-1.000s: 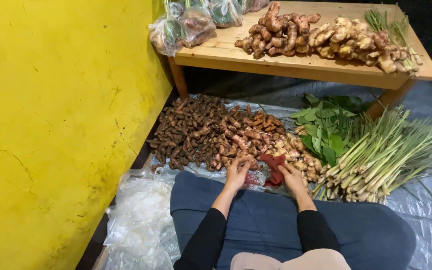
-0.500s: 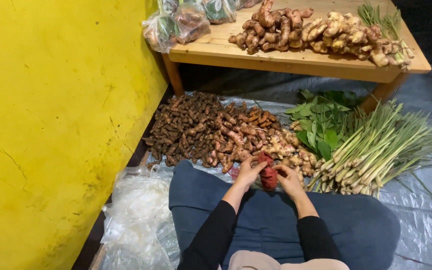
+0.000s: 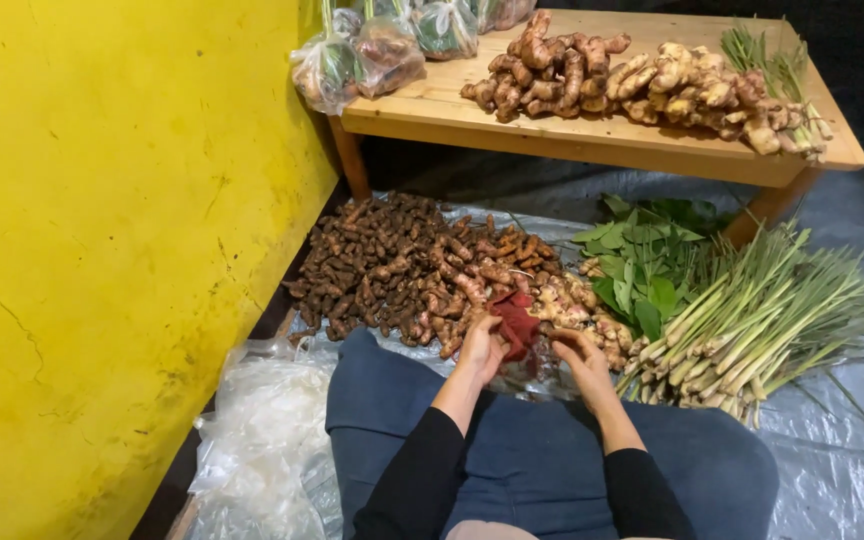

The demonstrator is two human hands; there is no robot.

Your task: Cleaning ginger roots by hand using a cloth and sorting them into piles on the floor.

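- The left hand (image 3: 480, 347) and right hand (image 3: 580, 355) hold a red mesh bag (image 3: 515, 322) between them, over the lap.
- Just beyond lie a heap of dark brown roots (image 3: 402, 265), green leaves (image 3: 642, 260) and lemongrass stalks (image 3: 762, 320) on plastic sheeting (image 3: 852, 450).
- A wooden table (image 3: 592, 135) carries ginger (image 3: 652, 75).

Stood against a yellow wall (image 3: 102, 250): a wooden table (image 3: 592, 135) heaped with ginger (image 3: 652, 75) and bagged goods (image 3: 372, 50). Lay below on plastic sheeting (image 3: 842, 460): lemongrass (image 3: 762, 320), green leaves (image 3: 642, 260), clear bags (image 3: 262, 440).
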